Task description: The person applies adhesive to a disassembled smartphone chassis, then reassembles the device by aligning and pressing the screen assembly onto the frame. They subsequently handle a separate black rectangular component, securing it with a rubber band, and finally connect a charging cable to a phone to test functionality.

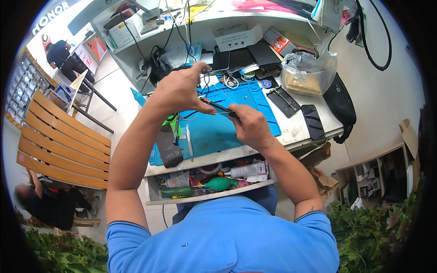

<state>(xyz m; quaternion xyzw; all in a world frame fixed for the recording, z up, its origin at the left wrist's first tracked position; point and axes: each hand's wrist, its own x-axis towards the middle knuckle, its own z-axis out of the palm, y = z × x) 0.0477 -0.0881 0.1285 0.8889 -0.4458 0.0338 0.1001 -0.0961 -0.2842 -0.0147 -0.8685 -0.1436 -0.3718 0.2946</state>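
My right hand (250, 125) is closed on a thin dark phone-like part (221, 106) held tilted above the blue mat (211, 132). My left hand (182, 91) is at its upper left, index finger raised and thumb wide apart, the thumb touching or just beside the part; the other fingers are partly hidden. Thin wires hang near both hands. Below lie white tweezers (189, 141), a dark flat phone piece (168, 150) and a green object (170, 122). A disassembled phone (282, 100) and a black phone (312, 122) lie to the right.
The shelf (136, 61) holds boxes, cables and dark devices. A bagged item (302, 79) and black case (339, 104) sit at right. An open drawer (209, 196) of tools is below the desk. Two other people (61, 59), (45, 204) are at left near a slatted bench (63, 150).
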